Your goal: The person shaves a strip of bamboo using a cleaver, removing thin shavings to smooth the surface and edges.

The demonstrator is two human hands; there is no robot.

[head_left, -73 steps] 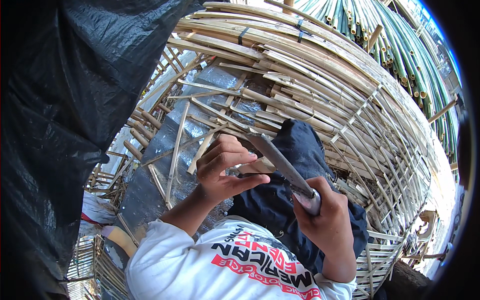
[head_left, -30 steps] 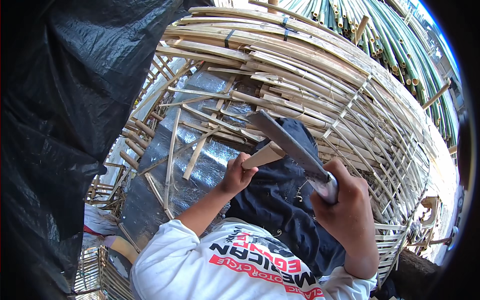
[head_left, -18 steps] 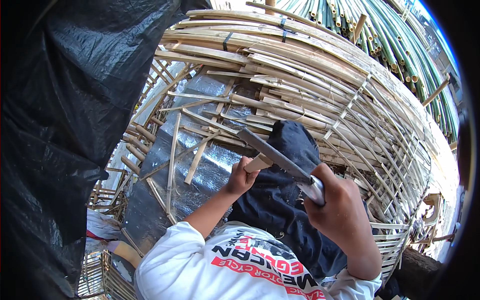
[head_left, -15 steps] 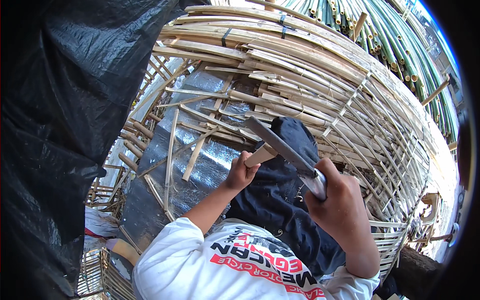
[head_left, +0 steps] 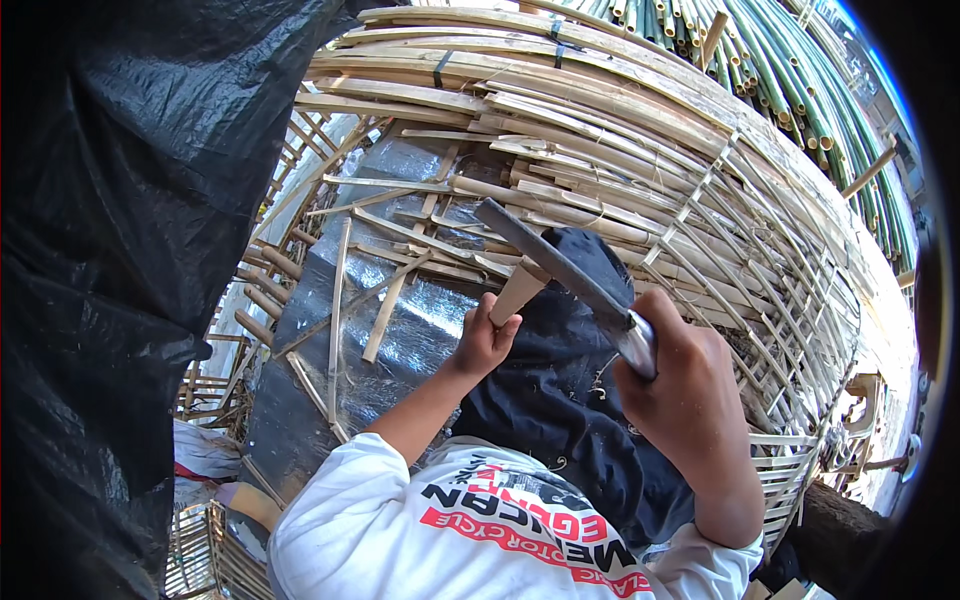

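Now the left hand (head_left: 484, 338) is closed around the near end of a short wood piece (head_left: 518, 292), whereas about two seconds ago its thumb and fingers stood apart. The right hand (head_left: 685, 375) is wrapped around the handle of a knife (head_left: 560, 268), as it was then. Compared with half a second ago, the wood piece points more steeply away from the left hand. The blade slants across its far end (whether the edge bites in cannot be told).

Below and between the hands lie dark trousers (head_left: 530, 390). Bare dark sheet (head_left: 410, 370) gives some room left of the left hand, up to loose strips such as a long pale one (head_left: 340, 315). Farther left hangs black plastic (head_left: 110, 300). Beyond the blade tip, stacked bamboo slats (head_left: 600, 160) bound the space; right of the right hand, a lattice (head_left: 780, 320) stands near.
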